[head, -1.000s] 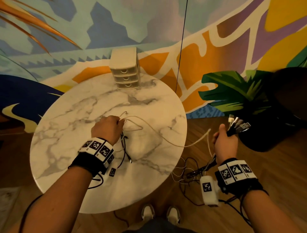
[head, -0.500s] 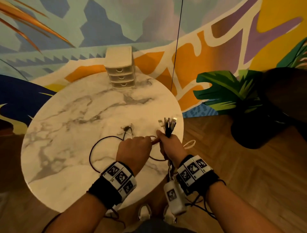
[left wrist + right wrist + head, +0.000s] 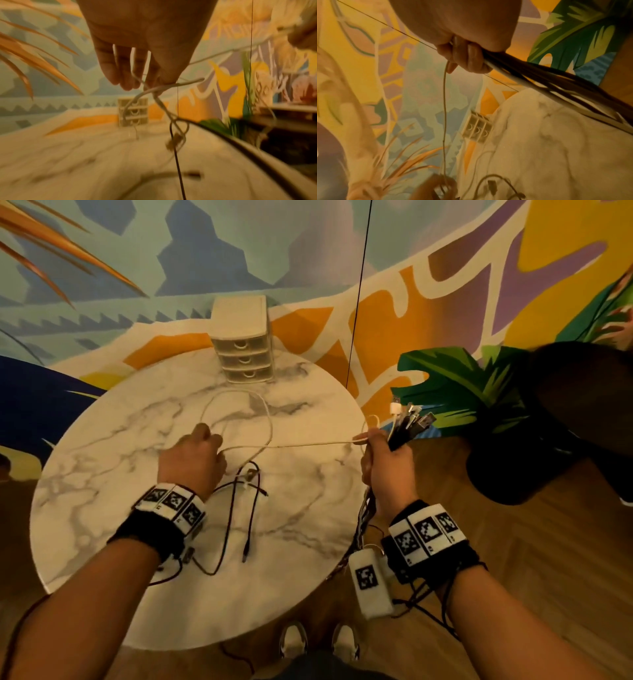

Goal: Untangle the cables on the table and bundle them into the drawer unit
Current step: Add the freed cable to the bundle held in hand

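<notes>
Your hands have parted again since half a second ago: your right hand (image 3: 388,470) grips the cable bundle (image 3: 409,424) off the table (image 3: 102,474) edge, your left hand (image 3: 191,462) pinches the white cable (image 3: 308,444) stretched between them. Behind, the drawer unit (image 3: 241,337) stands with all drawers closed, contents hidden.

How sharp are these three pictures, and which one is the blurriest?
Head view: mostly sharp, warm dim light, wide-angle bending at the edges; the beige three-drawer unit reads clearly. Left wrist view: the blurriest, round marble table smeared, thin white cable soft. Right wrist view: tilted, the bundle of dark cables streaked.
</notes>
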A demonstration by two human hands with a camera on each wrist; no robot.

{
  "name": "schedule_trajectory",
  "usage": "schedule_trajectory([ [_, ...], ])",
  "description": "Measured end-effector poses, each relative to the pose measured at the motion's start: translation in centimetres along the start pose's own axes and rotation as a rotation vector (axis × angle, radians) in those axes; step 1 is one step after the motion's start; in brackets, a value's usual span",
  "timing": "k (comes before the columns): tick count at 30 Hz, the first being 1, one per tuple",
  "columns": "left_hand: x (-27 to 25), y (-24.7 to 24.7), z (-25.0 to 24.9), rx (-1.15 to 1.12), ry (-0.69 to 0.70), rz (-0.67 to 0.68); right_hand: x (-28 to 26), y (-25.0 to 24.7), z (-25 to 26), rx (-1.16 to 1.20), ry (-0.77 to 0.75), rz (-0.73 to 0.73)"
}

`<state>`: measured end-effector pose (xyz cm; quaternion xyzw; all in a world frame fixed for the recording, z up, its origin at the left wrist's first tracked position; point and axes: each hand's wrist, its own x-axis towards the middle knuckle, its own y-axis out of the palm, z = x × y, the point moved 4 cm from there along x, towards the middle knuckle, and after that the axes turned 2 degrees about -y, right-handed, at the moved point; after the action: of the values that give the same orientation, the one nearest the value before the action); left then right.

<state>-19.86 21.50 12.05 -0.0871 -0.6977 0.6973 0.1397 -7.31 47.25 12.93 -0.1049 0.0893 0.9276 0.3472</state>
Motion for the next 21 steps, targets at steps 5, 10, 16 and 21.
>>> schedule_trajectory([
  [5, -3.8, 6.4, 0.9, 0.089, 0.054, 0.346, -0.1, -0.2, -0.1, -0.029, -0.051, 0.058],
  [10, 0.2, 0.1, 5.2, -0.209, -0.168, -0.134, 0.6, -1.4, 0.0, 0.112, -0.039, -0.113],
  [16, -2.1, 4.9, 6.0, -0.161, -0.128, 0.259, 1.9, -2.8, 0.1, 0.215, -0.035, -0.161],
  [21, -2.2, 2.9, 6.2, -0.262, -0.197, 0.114, 1.2, -2.9, -1.6, 0.114, 0.017, -0.126],
])
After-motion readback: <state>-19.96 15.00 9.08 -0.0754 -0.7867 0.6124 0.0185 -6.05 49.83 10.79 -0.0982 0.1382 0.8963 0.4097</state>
